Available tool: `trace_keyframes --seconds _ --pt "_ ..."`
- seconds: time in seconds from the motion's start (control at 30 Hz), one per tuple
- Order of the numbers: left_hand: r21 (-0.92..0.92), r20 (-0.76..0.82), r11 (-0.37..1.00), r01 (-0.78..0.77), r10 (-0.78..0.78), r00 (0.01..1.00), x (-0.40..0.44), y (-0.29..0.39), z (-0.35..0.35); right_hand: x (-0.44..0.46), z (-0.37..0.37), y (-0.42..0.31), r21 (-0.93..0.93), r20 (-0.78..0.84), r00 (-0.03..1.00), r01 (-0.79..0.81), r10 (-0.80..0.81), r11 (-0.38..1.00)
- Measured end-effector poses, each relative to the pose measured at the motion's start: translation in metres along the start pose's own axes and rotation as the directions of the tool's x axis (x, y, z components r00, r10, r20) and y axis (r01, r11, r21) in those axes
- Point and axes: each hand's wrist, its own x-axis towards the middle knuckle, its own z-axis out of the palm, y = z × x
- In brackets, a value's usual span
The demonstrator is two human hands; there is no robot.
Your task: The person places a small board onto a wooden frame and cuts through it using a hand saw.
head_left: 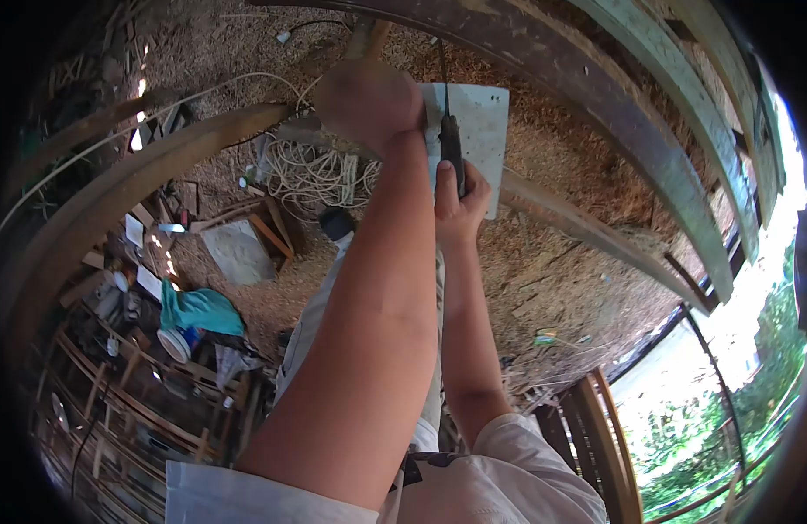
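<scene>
My right hand [463, 203] is wrapped round the dark handle of a tool [451, 144] with a thin blade seen edge-on, which points away from me; I cannot tell its exact kind. Beneath the tool lies a pale, flat board [485, 118]. My left hand [369, 100] is at the board's left edge, at the end of my outstretched left arm. It is smeared by blur, so its fingers, and anything in them, cannot be made out.
Long wooden beams [587, 87] curve across the top and right. A coil of pale cord [320, 175] lies left of my left forearm. Further left are a grey panel [237, 251], a teal cloth [201, 310] and a white tub [174, 345]. Wood shavings [543, 271] cover the ground.
</scene>
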Motion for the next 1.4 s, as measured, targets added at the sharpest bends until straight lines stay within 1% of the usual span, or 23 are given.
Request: trace_keyframes --seconds 0.17,0.23,0.3,0.33,0.37,0.4,0.47,0.5,0.57,0.6,0.73,0.77,0.87,0.93,0.97,1.0,1.03,1.1,1.23,1.3,1.33,1.37,1.4 --pt "0.062 -0.018 0.997 -0.040 0.041 0.999 0.000 -0.004 0.010 0.000 0.004 0.002 0.034 -0.089 0.996 0.009 -0.006 0.999" --pt "0.097 -0.035 0.994 -0.058 0.061 0.997 -0.001 -0.006 0.013 0.003 0.001 -0.009 0.042 -0.017 0.996 -0.084 0.085 0.996" --pt "0.062 -0.022 0.998 -0.023 0.025 0.999 0.000 -0.005 0.013 0.009 -0.002 -0.027 0.011 -0.041 0.997 -0.066 0.066 0.998" --pt "0.062 -0.019 0.998 -0.024 0.025 1.000 0.001 -0.002 0.008 0.012 -0.001 -0.038 0.023 -0.023 0.992 -0.121 0.121 0.992" --pt "-0.001 0.035 1.000 0.004 -0.004 0.999 0.001 0.000 0.001 0.014 -0.001 -0.045 0.030 0.003 0.984 -0.176 0.176 0.984" --pt "-0.064 0.085 0.997 0.042 -0.036 0.996 0.001 0.001 -0.002 0.020 0.000 -0.048 0.022 0.014 0.985 -0.172 0.172 0.985" --pt "-0.045 0.117 0.997 0.056 -0.051 0.992 0.001 0.003 -0.010 0.035 -0.003 -0.054 0.035 0.048 0.967 -0.254 0.252 0.967" --pt "-0.027 0.155 0.998 0.052 -0.047 0.987 0.002 0.005 -0.012 0.044 -0.009 -0.067 0.025 0.061 0.967 -0.249 0.247 0.968" --pt "-0.013 0.163 0.998 0.067 -0.064 0.985 0.003 0.007 -0.013 0.062 -0.027 -0.096 0.033 0.295 0.828 -0.507 0.477 0.861" --pt "0.001 0.175 0.998 0.068 -0.067 0.982 0.002 0.007 -0.013 0.071 -0.027 -0.095 0.127 0.376 0.843 -0.459 0.386 0.879" --pt "0.033 0.173 0.998 0.062 -0.067 0.983 0.000 0.001 -0.009 0.081 -0.028 -0.104 0.144 0.414 0.834 -0.457 0.366 0.878" --pt "0.012 0.136 0.999 0.051 -0.052 0.989 -0.002 0.001 -0.007 0.075 -0.030 -0.102 0.138 0.429 0.824 -0.464 0.370 0.875" --pt "-0.030 0.076 0.999 0.041 -0.038 0.996 -0.001 0.004 -0.007 0.047 -0.032 -0.088 0.032 0.309 0.889 -0.366 0.339 0.930" --pt "-0.039 0.051 0.999 0.034 -0.032 0.998 0.001 0.003 -0.004 0.017 -0.017 -0.057 0.171 0.218 0.950 -0.261 0.222 0.950" --pt "-0.063 0.016 0.998 0.026 -0.025 1.000 0.000 0.002 -0.001 0.002 -0.015 -0.032 0.075 0.171 0.971 -0.180 0.166 0.981" --pt "-0.086 -0.017 0.996 0.017 -0.018 1.000 -0.002 -0.001 0.004 -0.014 -0.012 -0.023 -0.015 0.081 0.997 -0.019 0.020 1.000" --pt "-0.086 -0.019 0.996 0.019 -0.021 1.000 -0.001 -0.002 0.007 -0.034 -0.011 -0.026 0.012 0.010 0.998 -0.061 0.061 0.998" --pt "-0.072 -0.096 0.997 -0.012 0.005 0.995 -0.001 -0.002 0.009 -0.054 -0.017 -0.035 0.002 0.043 0.997 -0.058 0.058 0.998" --pt "-0.082 -0.140 0.996 -0.040 0.028 0.990 -0.001 -0.001 0.010 -0.064 -0.027 -0.059 0.002 0.049 0.994 -0.096 0.096 0.995" --pt "-0.038 -0.165 0.998 -0.054 0.047 0.985 -0.001 -0.002 0.011 -0.063 -0.031 -0.066 0.056 0.100 0.972 -0.217 0.211 0.975" --pt "-0.040 -0.164 0.998 -0.053 0.046 0.985 -0.001 -0.001 0.012 -0.064 -0.032 -0.066 0.053 0.083 0.967 -0.244 0.240 0.968" --pt "-0.025 -0.153 0.999 -0.047 0.043 0.987 -0.001 -0.002 0.013 -0.064 -0.032 -0.063 0.054 0.080 0.967 -0.245 0.240 0.968" --pt "-0.009 -0.139 0.999 -0.046 0.045 0.989 0.000 -0.001 0.011 -0.063 -0.028 -0.064 -0.014 0.037 0.981 -0.188 0.189 0.982"
